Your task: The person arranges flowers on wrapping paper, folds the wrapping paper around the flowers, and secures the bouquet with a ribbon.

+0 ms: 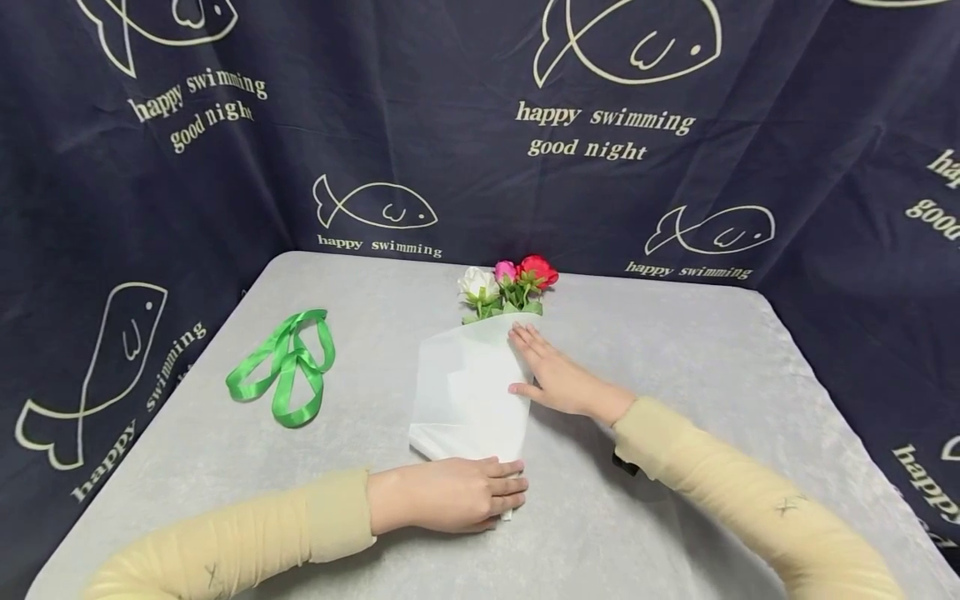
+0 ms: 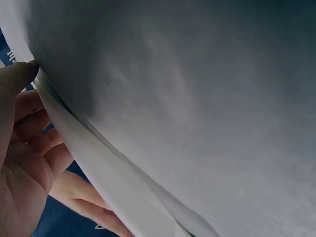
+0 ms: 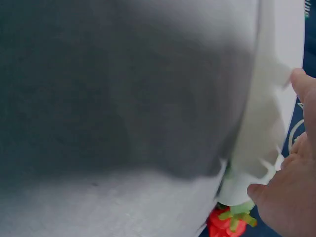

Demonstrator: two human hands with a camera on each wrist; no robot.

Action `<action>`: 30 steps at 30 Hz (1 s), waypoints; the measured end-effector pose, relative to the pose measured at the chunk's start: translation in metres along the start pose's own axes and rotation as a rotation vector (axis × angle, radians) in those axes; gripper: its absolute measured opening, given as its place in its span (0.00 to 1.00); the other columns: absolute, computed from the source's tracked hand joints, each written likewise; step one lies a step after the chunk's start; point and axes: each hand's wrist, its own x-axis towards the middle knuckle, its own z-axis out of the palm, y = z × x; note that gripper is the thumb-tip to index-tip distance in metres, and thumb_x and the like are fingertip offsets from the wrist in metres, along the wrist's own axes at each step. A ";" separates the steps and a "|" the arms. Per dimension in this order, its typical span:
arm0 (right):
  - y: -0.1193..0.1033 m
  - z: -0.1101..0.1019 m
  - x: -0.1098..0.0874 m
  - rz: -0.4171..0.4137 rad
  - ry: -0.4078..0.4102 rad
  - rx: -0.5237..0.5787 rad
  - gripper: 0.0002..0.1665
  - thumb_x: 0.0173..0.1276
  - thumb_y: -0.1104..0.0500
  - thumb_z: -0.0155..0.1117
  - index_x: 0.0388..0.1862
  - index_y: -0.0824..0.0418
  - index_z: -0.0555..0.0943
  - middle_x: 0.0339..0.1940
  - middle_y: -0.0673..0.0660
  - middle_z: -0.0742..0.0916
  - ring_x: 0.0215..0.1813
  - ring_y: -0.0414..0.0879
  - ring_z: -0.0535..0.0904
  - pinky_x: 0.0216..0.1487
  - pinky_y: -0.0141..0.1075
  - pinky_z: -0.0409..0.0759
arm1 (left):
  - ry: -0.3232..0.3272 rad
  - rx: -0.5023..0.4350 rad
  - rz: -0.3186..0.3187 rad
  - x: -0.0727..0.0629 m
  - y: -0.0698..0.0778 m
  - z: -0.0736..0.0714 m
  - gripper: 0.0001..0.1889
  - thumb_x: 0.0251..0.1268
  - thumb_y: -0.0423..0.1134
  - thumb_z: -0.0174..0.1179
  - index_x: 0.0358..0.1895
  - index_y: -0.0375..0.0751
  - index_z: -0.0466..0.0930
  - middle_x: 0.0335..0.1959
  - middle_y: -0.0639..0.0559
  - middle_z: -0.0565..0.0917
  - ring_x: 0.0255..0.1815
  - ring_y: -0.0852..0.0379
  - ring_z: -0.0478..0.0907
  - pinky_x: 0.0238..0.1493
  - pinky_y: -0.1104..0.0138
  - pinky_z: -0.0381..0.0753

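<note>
A sheet of white wrapping paper [image 1: 480, 383] lies folded around a small bunch of flowers. From its top edge show a white rose [image 1: 478, 283], a pink rose [image 1: 506, 271] and a red rose [image 1: 537, 272] with green leaves; the stems are mostly hidden. Across the narrow lower end of the paper rests my left hand [image 1: 465, 493], its fingers extended. My right hand [image 1: 558, 373] presses the paper's upper right edge with straight fingers, thumb apart. In the right wrist view the red rose [image 3: 226, 223] peeks out below the paper [image 3: 256, 123].
A loosely looped green ribbon [image 1: 288, 367] lies on the left part of the table, apart from the paper. The grey table cover [image 1: 675, 350] spreads beneath everything. Behind and beside it hangs a dark blue cloth [image 1: 465, 108] printed with fish and lettering.
</note>
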 end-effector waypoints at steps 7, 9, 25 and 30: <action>0.003 0.009 -0.001 0.110 -0.125 -0.008 0.51 0.70 0.38 0.49 0.76 0.65 0.40 0.77 0.62 0.43 0.77 0.58 0.35 0.72 0.58 0.47 | -0.082 -0.106 -0.032 -0.003 0.004 0.000 0.30 0.72 0.55 0.45 0.70 0.41 0.61 0.73 0.48 0.60 0.74 0.50 0.52 0.70 0.61 0.60; 0.004 0.010 -0.001 0.116 -0.138 -0.012 0.51 0.70 0.38 0.49 0.76 0.64 0.39 0.78 0.61 0.42 0.77 0.57 0.34 0.72 0.59 0.46 | -0.094 -0.125 -0.032 -0.004 0.005 -0.001 0.32 0.72 0.56 0.44 0.71 0.40 0.59 0.73 0.47 0.58 0.75 0.49 0.50 0.71 0.60 0.58; 0.011 0.019 -0.002 0.131 -0.195 -0.038 0.50 0.71 0.35 0.43 0.76 0.63 0.38 0.78 0.60 0.41 0.77 0.57 0.34 0.71 0.61 0.44 | -0.177 -0.281 -0.227 0.014 0.005 -0.012 0.34 0.72 0.60 0.34 0.74 0.43 0.51 0.76 0.48 0.49 0.77 0.51 0.43 0.71 0.56 0.56; 0.013 0.021 -0.002 0.137 -0.214 -0.040 0.51 0.71 0.33 0.41 0.76 0.63 0.37 0.78 0.60 0.40 0.77 0.56 0.34 0.71 0.62 0.43 | -0.185 -0.229 -0.381 0.023 0.000 -0.005 0.38 0.69 0.65 0.33 0.74 0.44 0.52 0.76 0.46 0.49 0.77 0.51 0.40 0.73 0.53 0.49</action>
